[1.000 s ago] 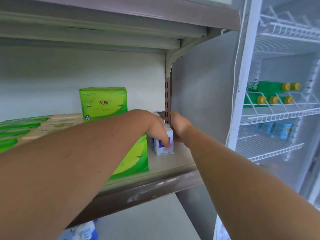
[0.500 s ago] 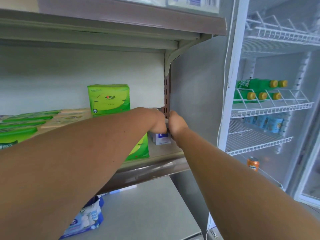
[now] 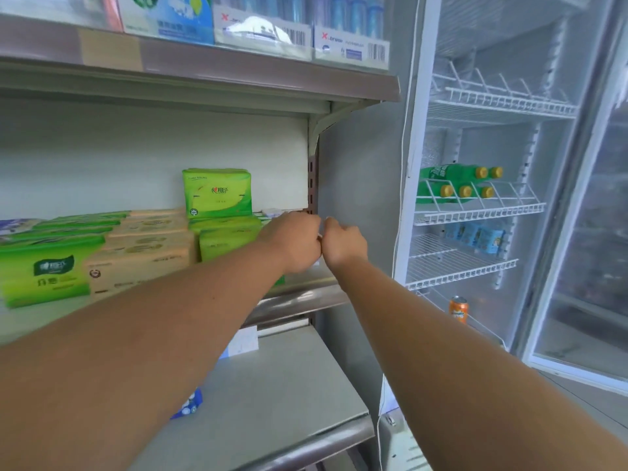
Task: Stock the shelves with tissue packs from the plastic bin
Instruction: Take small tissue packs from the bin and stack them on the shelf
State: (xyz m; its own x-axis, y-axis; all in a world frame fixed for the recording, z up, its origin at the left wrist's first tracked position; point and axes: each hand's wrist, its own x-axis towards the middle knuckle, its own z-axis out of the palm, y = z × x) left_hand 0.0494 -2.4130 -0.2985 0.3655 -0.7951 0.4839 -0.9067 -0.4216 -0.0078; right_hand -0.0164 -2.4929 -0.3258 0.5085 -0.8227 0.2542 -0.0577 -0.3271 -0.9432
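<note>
Upright green tissue pack [image 3: 217, 193] — long axis vertical — printed face forward.

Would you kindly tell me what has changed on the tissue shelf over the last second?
The small white-and-blue pack seen earlier between the hands is now hidden behind them. The left hand and right hand have closed together, knuckles touching, at the shelf's right end. The upright green tissue pack stayed put.

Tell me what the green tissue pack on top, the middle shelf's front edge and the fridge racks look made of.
Green tissue pack: glossy plastic film, judging by its sheen. Shelf edge: seemingly bare brushed metal, with streaky reflections. Fridge racks: thin wire, probably white-coated metal.
</note>
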